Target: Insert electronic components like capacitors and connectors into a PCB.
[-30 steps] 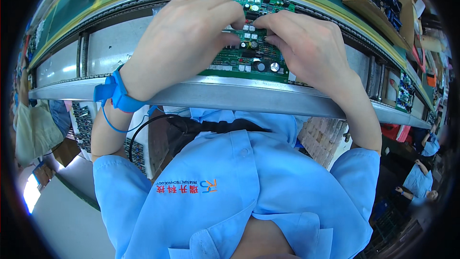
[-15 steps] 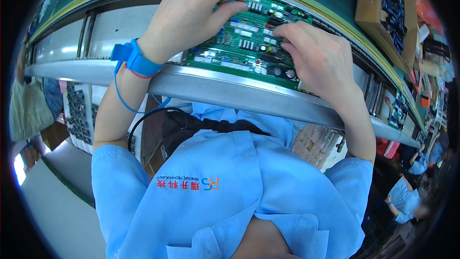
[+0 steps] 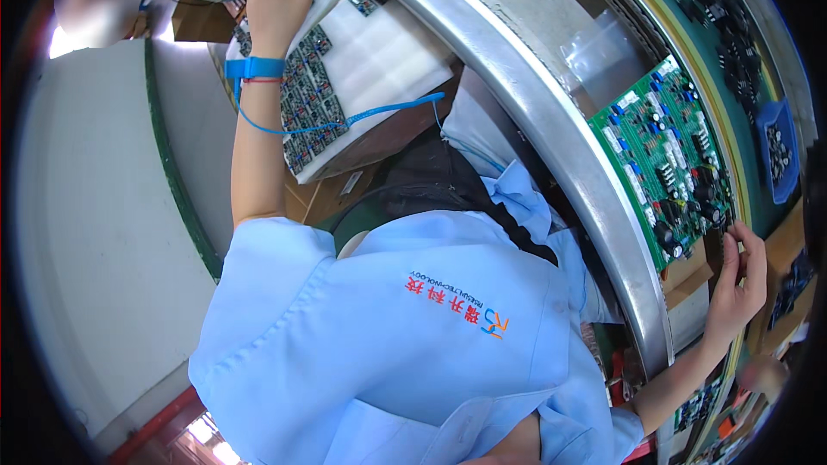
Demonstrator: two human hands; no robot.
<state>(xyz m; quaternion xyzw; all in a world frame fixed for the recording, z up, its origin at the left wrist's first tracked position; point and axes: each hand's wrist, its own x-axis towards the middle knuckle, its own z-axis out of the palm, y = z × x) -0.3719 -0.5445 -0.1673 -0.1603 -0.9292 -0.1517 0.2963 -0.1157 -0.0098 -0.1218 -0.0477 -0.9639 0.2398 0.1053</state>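
Note:
A large green circuit board (image 3: 642, 142), crowded with white connectors, black capacitors and other parts, sits on the rail line at the right. Beside its near right corner is my right hand (image 3: 743, 280), thumb and fingers drawn together; anything pinched there is too small to make out. My left hand (image 3: 277, 4), a blue strap on its wrist, reaches to the top edge of the view. Its fingers are bent and closed next to a small dark part, and what they hold is unclear. Below it, small populated boards (image 3: 312, 108) lie in rows on a white foam sheet (image 3: 392, 60).
A curved metal rail (image 3: 551, 120) runs between me and the board. A clear plastic bag (image 3: 607, 52) lies beyond it. Farther right are black parts (image 3: 719, 30) and a blue bin (image 3: 778, 151). The blue wrist cord (image 3: 388, 109) crosses the foam. Another person stands at upper left.
The view has swung left. My left hand has left the large board and stretched out past the small boards. My right hand has moved from over the components to the board's corner.

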